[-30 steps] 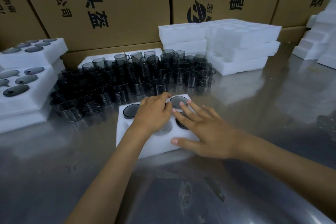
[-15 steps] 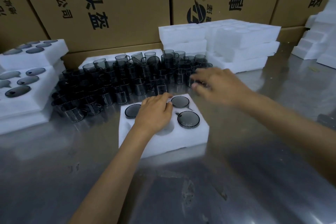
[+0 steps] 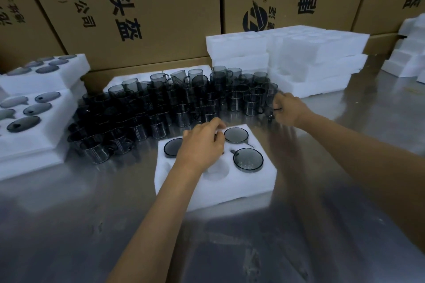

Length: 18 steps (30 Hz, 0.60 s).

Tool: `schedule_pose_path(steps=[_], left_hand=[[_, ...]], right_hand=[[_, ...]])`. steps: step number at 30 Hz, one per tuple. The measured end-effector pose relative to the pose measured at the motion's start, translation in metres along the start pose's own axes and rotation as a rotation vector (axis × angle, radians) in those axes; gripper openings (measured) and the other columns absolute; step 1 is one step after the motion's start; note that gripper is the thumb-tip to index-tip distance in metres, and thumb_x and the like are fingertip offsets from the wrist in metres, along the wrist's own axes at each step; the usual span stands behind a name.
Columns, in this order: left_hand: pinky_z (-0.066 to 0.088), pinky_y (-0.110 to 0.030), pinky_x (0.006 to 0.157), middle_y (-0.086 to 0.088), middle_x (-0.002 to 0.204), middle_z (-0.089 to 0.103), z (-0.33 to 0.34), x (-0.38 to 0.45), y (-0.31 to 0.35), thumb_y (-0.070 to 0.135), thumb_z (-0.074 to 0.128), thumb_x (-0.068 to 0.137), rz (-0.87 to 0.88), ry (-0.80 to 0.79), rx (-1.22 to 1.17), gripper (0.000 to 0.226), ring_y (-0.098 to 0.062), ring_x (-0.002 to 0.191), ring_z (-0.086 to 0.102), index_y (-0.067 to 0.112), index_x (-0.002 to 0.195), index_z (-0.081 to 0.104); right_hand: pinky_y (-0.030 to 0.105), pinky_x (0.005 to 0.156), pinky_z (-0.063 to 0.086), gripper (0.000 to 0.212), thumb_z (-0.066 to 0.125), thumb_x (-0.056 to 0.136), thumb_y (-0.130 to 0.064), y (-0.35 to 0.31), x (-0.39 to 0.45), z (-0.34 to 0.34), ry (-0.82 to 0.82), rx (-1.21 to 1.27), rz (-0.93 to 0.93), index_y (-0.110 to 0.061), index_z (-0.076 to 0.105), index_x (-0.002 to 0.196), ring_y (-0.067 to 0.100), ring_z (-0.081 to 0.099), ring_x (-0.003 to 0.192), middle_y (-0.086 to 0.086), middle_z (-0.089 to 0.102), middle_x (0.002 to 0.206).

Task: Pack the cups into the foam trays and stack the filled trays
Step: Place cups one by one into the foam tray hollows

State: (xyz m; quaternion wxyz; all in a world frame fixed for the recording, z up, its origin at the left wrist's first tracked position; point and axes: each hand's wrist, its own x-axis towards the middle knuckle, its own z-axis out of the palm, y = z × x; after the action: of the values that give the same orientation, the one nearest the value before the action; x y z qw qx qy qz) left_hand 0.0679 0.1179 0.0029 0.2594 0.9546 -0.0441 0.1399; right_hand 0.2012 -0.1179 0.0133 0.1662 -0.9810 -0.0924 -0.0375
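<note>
A white foam tray (image 3: 230, 187) lies on the steel table in front of me. Three dark glass cups sit upside down in its holes, the nearest (image 3: 248, 159) at the right. An empty hole (image 3: 217, 170) shows beside my left hand (image 3: 201, 145), which rests on the tray with its fingers curled over the middle. Behind the tray stands a crowd of loose dark glass cups (image 3: 161, 108). At the crowd's right edge my right hand (image 3: 288, 109) grips a cup (image 3: 271, 110) by its handle.
Filled foam trays (image 3: 34, 122) are stacked at the left. Empty foam trays (image 3: 299, 57) are piled at the back right, more (image 3: 411, 60) at the far right. Cardboard boxes (image 3: 138, 11) wall the back. The steel table (image 3: 230, 236) stretches toward me.
My right hand left the tray, reached back right to the loose cups and took hold of one. My left hand stayed on the tray.
</note>
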Motion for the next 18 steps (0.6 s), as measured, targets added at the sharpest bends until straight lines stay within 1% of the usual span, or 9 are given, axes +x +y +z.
schedule_pose_path(steps=[3,7,10,11,13,15,16,17,18], left_hand=[[0.029,-0.036,0.094,0.007,0.083,0.072,-0.001,0.005,-0.001,0.022,0.041,0.099,-0.013,-0.007,-0.019,0.023,-0.019,0.103,0.058,0.025,0.116,0.056],[0.025,-0.031,0.091,0.006,0.091,0.074,-0.003,0.007,0.0,0.022,0.042,0.1,-0.014,-0.012,-0.043,0.022,-0.018,0.102,0.062,0.025,0.116,0.057],[0.031,-0.031,0.099,0.006,0.091,0.074,-0.004,0.003,-0.001,0.023,0.044,0.101,-0.009,-0.023,-0.06,0.023,-0.018,0.102,0.064,0.025,0.118,0.059],[0.036,-0.035,0.102,0.007,0.093,0.074,-0.005,0.001,-0.002,0.023,0.045,0.1,-0.007,-0.02,-0.07,0.023,-0.018,0.102,0.064,0.025,0.118,0.06],[0.046,-0.038,0.098,0.005,0.099,0.072,-0.006,-0.002,0.0,0.019,0.047,0.1,-0.008,0.032,-0.161,0.024,-0.018,0.099,0.064,0.022,0.117,0.064],[0.049,-0.027,0.086,0.006,0.103,0.07,-0.01,-0.007,0.003,0.014,0.048,0.1,-0.01,0.17,-0.353,0.024,-0.011,0.091,0.062,0.02,0.112,0.067],[0.049,-0.021,0.081,0.009,0.103,0.07,-0.012,-0.01,0.004,0.012,0.049,0.1,-0.011,0.241,-0.444,0.023,-0.008,0.089,0.062,0.02,0.11,0.069],[0.048,-0.017,0.08,0.01,0.104,0.07,-0.016,-0.014,0.005,0.011,0.049,0.1,-0.012,0.289,-0.516,0.024,-0.006,0.09,0.062,0.02,0.108,0.069],[0.048,-0.015,0.081,0.01,0.104,0.07,-0.02,-0.019,0.005,0.009,0.049,0.1,-0.013,0.309,-0.573,0.024,-0.005,0.093,0.063,0.02,0.106,0.069]], right_hand=[[0.027,0.078,0.035,0.012,0.051,0.085,-0.002,0.003,-0.003,-0.002,-0.024,0.053,-0.04,-0.011,0.05,0.091,0.025,0.047,0.099,0.006,0.047,0.105],[0.03,0.075,0.04,0.009,0.061,0.088,-0.013,0.008,-0.012,-0.011,-0.042,0.061,-0.062,-0.013,0.051,0.09,0.027,0.052,0.09,0.003,0.056,0.093],[0.031,0.071,0.038,0.023,0.061,0.091,-0.019,0.005,-0.026,-0.018,-0.058,0.137,-0.095,-0.016,0.047,0.108,0.026,0.05,0.087,0.0,0.053,0.087],[0.03,0.069,0.037,0.033,0.062,0.091,-0.019,0.002,-0.031,-0.021,-0.046,0.178,-0.112,-0.018,0.044,0.118,0.025,0.05,0.084,-0.001,0.053,0.085],[0.028,0.069,0.036,0.058,0.063,0.093,-0.021,-0.007,-0.042,-0.031,-0.032,0.252,-0.126,-0.025,0.031,0.141,0.02,0.052,0.082,-0.002,0.055,0.092],[0.027,0.081,0.04,0.074,0.064,0.094,-0.023,-0.019,-0.055,-0.043,-0.049,0.309,-0.12,-0.028,0.02,0.153,0.018,0.055,0.098,-0.004,0.054,0.111],[0.026,0.089,0.041,0.075,0.065,0.094,-0.024,-0.026,-0.063,-0.048,-0.066,0.348,-0.127,-0.029,0.021,0.155,0.018,0.055,0.107,-0.007,0.053,0.118],[0.023,0.09,0.044,0.073,0.067,0.093,-0.024,-0.034,-0.071,-0.053,-0.088,0.397,-0.147,-0.028,0.027,0.154,0.015,0.058,0.107,-0.009,0.056,0.118],[0.015,0.083,0.046,0.069,0.07,0.09,-0.024,-0.043,-0.08,-0.058,-0.112,0.446,-0.177,-0.028,0.035,0.15,0.008,0.063,0.098,-0.011,0.059,0.111]])
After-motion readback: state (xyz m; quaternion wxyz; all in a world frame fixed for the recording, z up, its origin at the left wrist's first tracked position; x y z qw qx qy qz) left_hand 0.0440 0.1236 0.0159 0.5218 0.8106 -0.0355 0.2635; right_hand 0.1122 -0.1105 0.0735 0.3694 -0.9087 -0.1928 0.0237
